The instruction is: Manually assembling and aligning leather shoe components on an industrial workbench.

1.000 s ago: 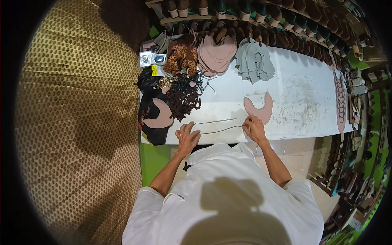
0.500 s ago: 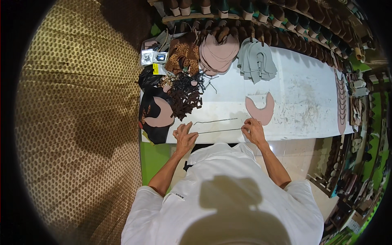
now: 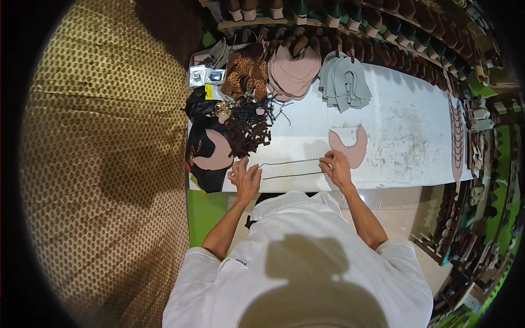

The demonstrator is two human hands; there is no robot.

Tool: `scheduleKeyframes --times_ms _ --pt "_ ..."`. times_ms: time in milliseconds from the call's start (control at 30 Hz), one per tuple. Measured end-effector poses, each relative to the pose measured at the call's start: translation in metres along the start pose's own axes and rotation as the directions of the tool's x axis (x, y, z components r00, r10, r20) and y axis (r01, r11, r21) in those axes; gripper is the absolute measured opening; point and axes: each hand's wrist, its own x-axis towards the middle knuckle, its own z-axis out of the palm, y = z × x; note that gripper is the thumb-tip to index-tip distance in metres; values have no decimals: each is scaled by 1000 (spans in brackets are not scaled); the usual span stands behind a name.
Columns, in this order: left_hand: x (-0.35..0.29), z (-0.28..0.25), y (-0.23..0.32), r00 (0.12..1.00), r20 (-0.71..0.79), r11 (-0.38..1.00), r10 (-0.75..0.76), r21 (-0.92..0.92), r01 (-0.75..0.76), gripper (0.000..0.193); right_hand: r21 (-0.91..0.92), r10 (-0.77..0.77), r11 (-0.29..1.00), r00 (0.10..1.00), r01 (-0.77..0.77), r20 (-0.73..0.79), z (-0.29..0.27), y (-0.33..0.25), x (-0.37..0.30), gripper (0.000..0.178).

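Two thin, dark beaded-looking chains lie roughly side by side across the near part of the white-covered table [image 3: 295, 136]. My right hand [image 3: 336, 168] pinches the right end of the farther chain [image 3: 291, 162] between thumb and fingertips. At that chain's bent left end, the thumb and forefinger of my left hand [image 3: 244, 177] come together, the other fingers curled. The nearer chain [image 3: 292, 176] rests on the table just below, its right end close to my right hand. Beyond my right hand lies a pink U-shaped cut piece [image 3: 355, 150].
Left of my left hand are black pieces [image 3: 210, 177] with another pink piece [image 3: 214, 156] on top. Brown strips [image 3: 249, 136] are heaped behind it. Pink pieces [image 3: 292, 79] and grey pieces [image 3: 333, 82] are stacked farther back. Shelved shoe heels [image 3: 333, 21] line the far side.
Both hands have let go of the nearer chain, which now lies on the table. They have moved slightly away from me to the ends of the farther chain.
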Motion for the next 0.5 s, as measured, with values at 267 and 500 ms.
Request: scheduleKeyframes --times_ms 267,500 --pt "9 9 -4 1000 19 1000 13 16 -13 18 -31 -102 994 994 104 44 9 4 16 11" --pt "2 6 -7 996 41 997 77 -26 -76 14 -64 -136 988 989 140 56 3 7 9 9"
